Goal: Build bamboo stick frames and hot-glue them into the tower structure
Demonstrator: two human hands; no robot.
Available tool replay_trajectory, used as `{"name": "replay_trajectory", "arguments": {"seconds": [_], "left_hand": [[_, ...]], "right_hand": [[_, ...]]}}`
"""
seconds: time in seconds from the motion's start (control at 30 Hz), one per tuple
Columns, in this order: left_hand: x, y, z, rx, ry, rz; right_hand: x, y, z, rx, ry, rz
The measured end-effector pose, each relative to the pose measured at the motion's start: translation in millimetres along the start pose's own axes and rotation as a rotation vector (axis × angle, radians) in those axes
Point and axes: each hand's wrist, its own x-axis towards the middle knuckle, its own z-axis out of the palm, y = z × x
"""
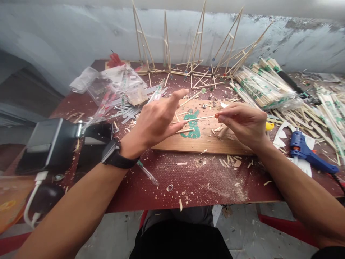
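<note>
My left hand (pixel 155 120) is raised over the wooden board (pixel 205 142), index finger stretched out, with its thumb and lower fingers pinching one end of a thin bamboo stick (pixel 199 118). The stick runs level to the right. At its other end sits a small orange bead (pixel 216 116), and the fingertips of my right hand (pixel 242 122) are pinched on it. A black watch (pixel 114 154) is on my left wrist. The board bears a green painted figure (pixel 192 126) and lies on the dark red table (pixel 188 180).
Upright bamboo stick frames (pixel 196 46) stand at the table's back. Packs of chopsticks (pixel 264 88) lie at right, a blue glue gun (pixel 304 151) nearer. Plastic bags (pixel 113 86) and a black box (pixel 51 142) lie at left. Wood shavings cover the table.
</note>
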Motion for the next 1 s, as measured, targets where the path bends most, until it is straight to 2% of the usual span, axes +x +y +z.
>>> {"name": "replay_trajectory", "arguments": {"seconds": [0.13, 0.4, 0.8, 1.0], "left_hand": [[0.4, -0.1, -0.1, 0.001, 0.001, -0.006], [0.9, 1.0, -4.1, -0.011, -0.011, -0.019], [-0.1, 0.2, -0.8, -0.012, -0.005, -0.009], [0.0, 0.2, -0.5, 0.012, 0.001, 0.005]], "right_hand": [[-0.4, -0.9, 0.3, 0.016, 0.000, 0.023], [0.9, -4.1, -1.9, -0.003, -0.001, 0.181], [1.7, -4.7, -1.4, 0.014, -0.004, 0.141], [0.3, -3.3, -1.1, 0.034, -0.018, 0.201]]}}
